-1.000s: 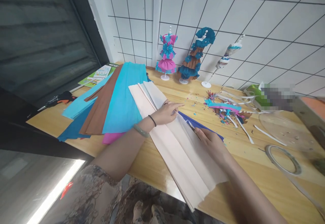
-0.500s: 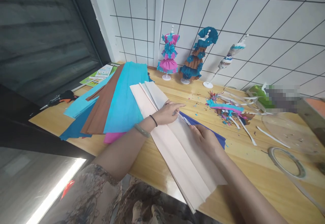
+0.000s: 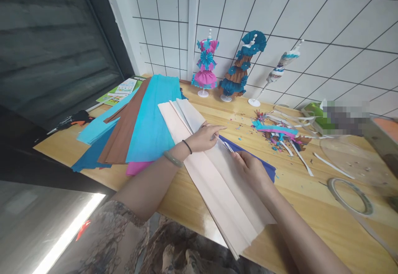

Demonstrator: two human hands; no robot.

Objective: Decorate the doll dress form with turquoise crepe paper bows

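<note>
A long folded sheet of pale pink and off-white crepe paper (image 3: 214, 183) lies slantwise across the table in front of me. My left hand (image 3: 203, 137) rests over its upper part, index finger stretched out, the other fingers bent at the paper's right edge. Close to its right, my right hand (image 3: 247, 162) is closed, with thin white folded edges showing at its fingertips; they look like part of the same paper. What lies under the fingers is hidden. A dark blue paper (image 3: 264, 166) shows from beneath the pale sheet.
Turquoise (image 3: 152, 124) and brown paper (image 3: 122, 135) fan out at left, near a black-and-orange tool (image 3: 73, 120). Small dressed stands (image 3: 205, 71) line the wall. Paper scraps (image 3: 276, 133), a roll of tape (image 3: 350, 197) and a clear plastic piece (image 3: 351, 160) lie at right.
Both hands hold almost the same pose on the pale paper. The whole view has shifted very slightly; nothing has visibly been picked up or let go.
</note>
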